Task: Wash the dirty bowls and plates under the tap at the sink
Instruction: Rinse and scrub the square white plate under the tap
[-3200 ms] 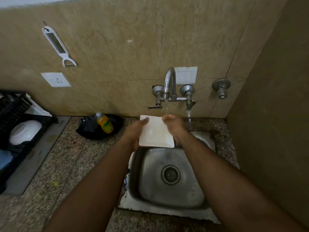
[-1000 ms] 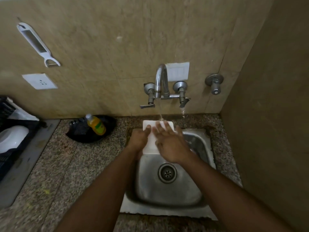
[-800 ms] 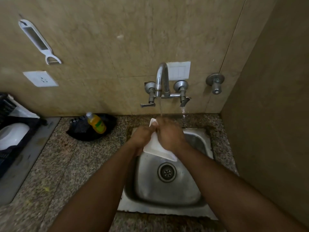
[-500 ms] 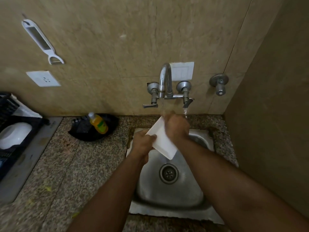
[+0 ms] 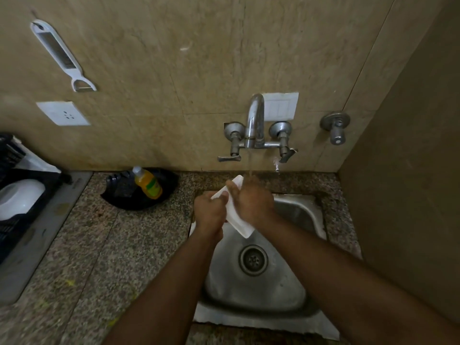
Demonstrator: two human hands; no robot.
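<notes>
Nearest to the camera, two bare forearms reach forward over the steel sink [image 5: 258,292], which is set into a speckled stone surface [image 5: 104,257]. The round drain [image 5: 253,260] lies in the middle of the basin.

Above the far part of the basin both hands hold a white square plate [image 5: 236,217], tilted on edge with one corner low and one corner high. The left hand [image 5: 210,212] grips the plate's left edge with curled fingers. The right hand [image 5: 251,200] lies over the plate's other face, fingers bent around its upper part. A thin stream of water falls from the tap [image 5: 254,120] onto the right hand and the plate's top corner.

Further left on the surface a yellow soap bottle [image 5: 147,182] leans on a black pan [image 5: 139,192] next to the wall. At the far left edge a white bowl [image 5: 21,199] sits in a black dish rack [image 5: 27,190].

On the tiled wall a white peeler [image 5: 62,56] hangs above a white socket [image 5: 62,113]. A white switch plate [image 5: 280,105] sits behind the tap, and a single valve [image 5: 334,125] is right of it.
</notes>
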